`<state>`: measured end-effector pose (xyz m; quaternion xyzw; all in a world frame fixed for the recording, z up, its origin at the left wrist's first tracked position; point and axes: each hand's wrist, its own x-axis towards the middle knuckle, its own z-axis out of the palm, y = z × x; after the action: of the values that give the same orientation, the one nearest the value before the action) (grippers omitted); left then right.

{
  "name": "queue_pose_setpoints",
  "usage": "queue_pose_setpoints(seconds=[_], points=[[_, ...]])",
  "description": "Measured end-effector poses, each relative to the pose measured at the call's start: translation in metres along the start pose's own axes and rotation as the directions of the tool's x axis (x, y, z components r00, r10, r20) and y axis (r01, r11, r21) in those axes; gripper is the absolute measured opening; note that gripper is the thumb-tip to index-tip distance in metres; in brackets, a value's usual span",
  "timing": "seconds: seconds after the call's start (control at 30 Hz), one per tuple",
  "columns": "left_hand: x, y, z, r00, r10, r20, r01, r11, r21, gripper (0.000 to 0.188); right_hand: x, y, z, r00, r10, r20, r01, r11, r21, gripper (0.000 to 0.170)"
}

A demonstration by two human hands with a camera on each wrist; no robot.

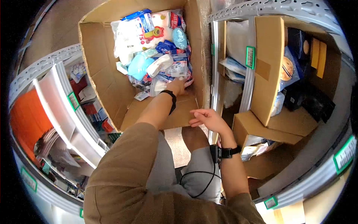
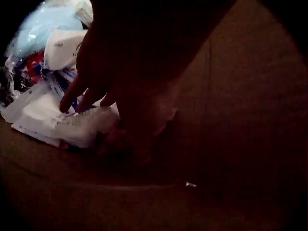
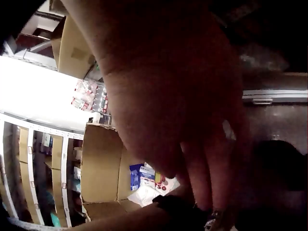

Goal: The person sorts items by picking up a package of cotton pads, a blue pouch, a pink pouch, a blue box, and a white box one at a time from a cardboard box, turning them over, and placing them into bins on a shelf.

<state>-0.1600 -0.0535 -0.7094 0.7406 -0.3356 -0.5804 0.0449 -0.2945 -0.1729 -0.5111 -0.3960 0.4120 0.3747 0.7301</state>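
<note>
In the head view my left hand (image 1: 176,86) reaches down into a large cardboard box (image 1: 108,71), at the near end of a heap of packaged goods. The left wrist view shows its fingers spread over a white plastic packet (image 2: 62,118) low in the box; shadow hides part of the thumb side. A light blue bundle (image 1: 140,66) and a white pack (image 1: 160,65) lie just beyond that hand. My right hand (image 1: 207,120) hovers at the box's near right corner, fingers loosely extended and holding nothing.
Shelving with an orange panel (image 1: 26,119) stands on the left. On the right, a metal rack holds an open carton (image 1: 263,71) with bagged items and a smaller carton (image 1: 257,125) beneath. A large white package with a cartoon print (image 1: 130,37) fills the box's far end.
</note>
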Motion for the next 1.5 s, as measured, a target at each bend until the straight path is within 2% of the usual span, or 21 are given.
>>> queue_pose_setpoints(seconds=[0.1, 0.17, 0.27, 0.37, 0.4, 0.47, 0.53, 0.6, 0.67, 0.73, 0.77, 0.8, 0.87, 0.9, 0.93, 1.0, 1.2, 1.3, 1.4, 1.47, 1.5], points=[[0.046, -0.038, 0.043, 0.991, 0.100, -0.091, -0.103, 0.994, -0.034, 0.055, 0.003, -0.003, 0.001, 1.000, -0.003, 0.000, 0.003, 0.999, -0.041, 0.038], [0.041, -0.043, 0.031, 0.992, 0.070, -0.107, -0.079, 0.994, -0.078, 0.034, 0.002, 0.001, 0.004, 1.000, -0.008, 0.006, 0.009, 0.999, -0.041, 0.038], [0.002, -0.058, -0.004, 0.985, 0.096, -0.143, -0.107, 0.991, -0.075, 0.036, -0.002, 0.001, 0.013, 0.997, -0.035, -0.067, 0.033, 0.999, -0.041, 0.038], [-0.093, -0.048, -0.085, 1.000, 0.020, -0.022, -0.026, 0.945, -0.325, 0.045, -0.021, -0.002, 0.029, 0.939, -0.161, -0.305, -0.009, 0.873, -0.488, 0.050], [-0.139, -0.034, -0.122, 0.994, -0.022, 0.107, 0.070, 0.876, -0.477, 0.045, -0.029, 0.000, 0.036, 0.936, -0.174, -0.307, 0.004, 0.875, -0.484, 0.050], [-0.228, -0.006, -0.180, 0.995, 0.022, 0.100, 0.050, 0.749, -0.661, 0.044, -0.046, -0.002, 0.052, 0.853, -0.393, -0.344, 0.214, 0.864, -0.457, 0.054], [-0.283, -0.011, -0.202, 0.975, 0.203, 0.094, 0.000, 0.421, -0.907, 0.053, -0.092, -0.046, 0.084, 0.848, -0.393, -0.356, 0.250, 0.888, -0.385, 0.059], [-0.352, 0.013, -0.226, 0.932, 0.344, -0.111, -0.146, 0.076, -0.986, 0.061, -0.134, -0.078, 0.115, 0.780, -0.541, -0.315, 0.498, 0.841, -0.212, 0.064], [-0.418, 0.035, -0.251, 0.854, 0.474, -0.215, -0.188, -0.105, -0.977, 0.067, -0.184, -0.107, 0.146, 0.728, -0.645, -0.233, 0.610, 0.764, -0.209, 0.068], [-0.475, 0.056, -0.267, 0.775, 0.546, -0.319, -0.231, -0.224, -0.947, 0.072, -0.245, -0.136, 0.180, 0.692, -0.719, -0.070, 0.719, 0.677, 0.153, 0.071], [-0.499, 0.067, -0.271, 0.764, 0.526, -0.373, -0.288, -0.240, -0.927, 0.075, -0.278, -0.150, 0.198, 0.629, -0.777, -0.010, 0.759, 0.611, 0.226, 0.076], [-0.518, 0.077, -0.275, 0.723, 0.546, -0.423, -0.326, -0.269, -0.906, 0.072, -0.293, -0.158, 0.207, 0.449, -0.892, 0.059, 0.854, 0.448, 0.264, 0.079], [-0.565, 0.109, -0.292, 0.690, 0.523, -0.500, -0.440, -0.244, -0.864, 0.069, -0.367, -0.192, 0.237, 0.245, -0.956, 0.159, 0.965, 0.256, 0.052, 0.073], [-0.581, 0.118, -0.299, 0.649, 0.535, -0.540, -0.507, -0.225, -0.832, 0.065, -0.374, -0.186, 0.225, 0.326, -0.926, 0.190, 0.938, 0.292, -0.184, 0.064], [-0.597, 0.125, -0.305, 0.631, 0.551, -0.546, -0.524, -0.217, -0.824, 0.065, -0.420, -0.199, 0.258, 0.433, -0.901, 0.036, 0.897, 0.427, -0.112, 0.046], [-0.625, 0.137, -0.317, 0.567, 0.528, -0.632, -0.646, -0.190, -0.739, 0.063, -0.459, -0.202, 0.269, 0.492, -0.870, -0.015, 0.848, 0.483, -0.219, 0.032], [-0.698, 0.174, -0.332, 0.345, 0.588, -0.731, -0.803, -0.218, -0.554, 0.065, -0.533, -0.185, 0.284, 0.248, -0.959, -0.140, 0.879, 0.283, -0.383, 0.021], [-0.725, 0.188, -0.334, 0.176, 0.577, -0.798, -0.822, -0.360, -0.441, 0.065, -0.561, -0.176, 0.291, 0.127, -0.974, -0.188, 0.896, 0.194, -0.400, 0.023], [-0.747, 0.203, -0.330, 0.114, 0.516, -0.849, -0.820, -0.435, -0.373, 0.068, -0.576, -0.167, 0.293, 0.082, -0.968, -0.236, 0.925, 0.162, -0.343, 0.025], [-0.758, 0.212, -0.330, 0.101, 0.502, -0.859, -0.814, -0.455, -0.362, 0.070, -0.581, -0.166, 0.296, -0.094, -0.947, -0.308, 0.944, 0.014, -0.331, 0.027], [-0.763, 0.216, -0.331, 0.070, 0.496, -0.866, -0.828, -0.455, -0.327, 0.071, -0.585, -0.163, 0.296, -0.112, -0.945, -0.306, 0.952, -0.014, -0.306, 0.031]])
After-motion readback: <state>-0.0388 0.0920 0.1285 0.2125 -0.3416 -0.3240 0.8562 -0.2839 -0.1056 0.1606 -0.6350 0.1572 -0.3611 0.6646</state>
